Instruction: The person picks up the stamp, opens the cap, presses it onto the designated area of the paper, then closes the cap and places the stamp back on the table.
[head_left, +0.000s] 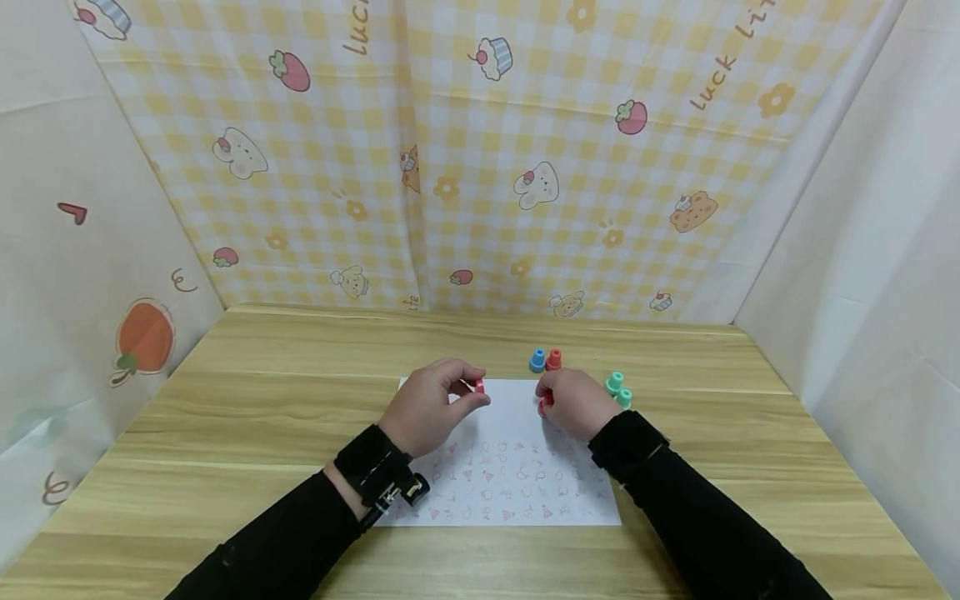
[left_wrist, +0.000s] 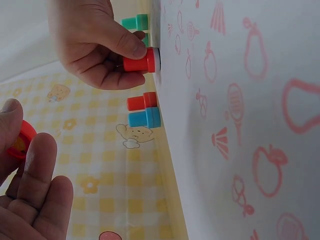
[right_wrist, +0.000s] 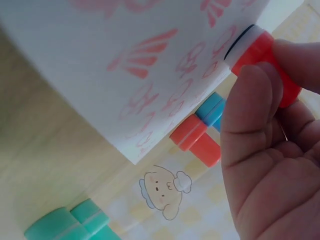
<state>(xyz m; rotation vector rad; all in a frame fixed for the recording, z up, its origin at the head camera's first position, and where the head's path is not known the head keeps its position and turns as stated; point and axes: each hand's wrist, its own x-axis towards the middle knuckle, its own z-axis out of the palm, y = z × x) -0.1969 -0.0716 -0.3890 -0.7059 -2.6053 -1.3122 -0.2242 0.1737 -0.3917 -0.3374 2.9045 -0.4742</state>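
Holds left hand and right hand apart above the paper, each clamped on something small. In the left, pinches a red cap between thumb and fingers, raised clear of the sheet's far part, with a yellowish inside partly visible from the left wrist. In the right, pinches a red stamp between thumb and bent fingers, over the sheet's far right part. Points its pale, dark-edged base at the paper; cannot tell from these views whether touching or just above.

On the sheet, in rows over the nearer part, many pink prints: fruit outlines, rackets and shuttlecock shapes, some fainter than others. Towards the far edge, between the hands, mostly plain white.

Just beyond that far edge, upright on the wooden table, a blue stamp and, beside it on the right, another red stamp. Off the sheet's right side, close together and next to the right hand, two green stamps, also upright.

Wears long black sleeves and a black band at each wrist. Behind the table, hanging, a yellow checked cloth with strawberries, flowers, cupcakes and cartoon animals.
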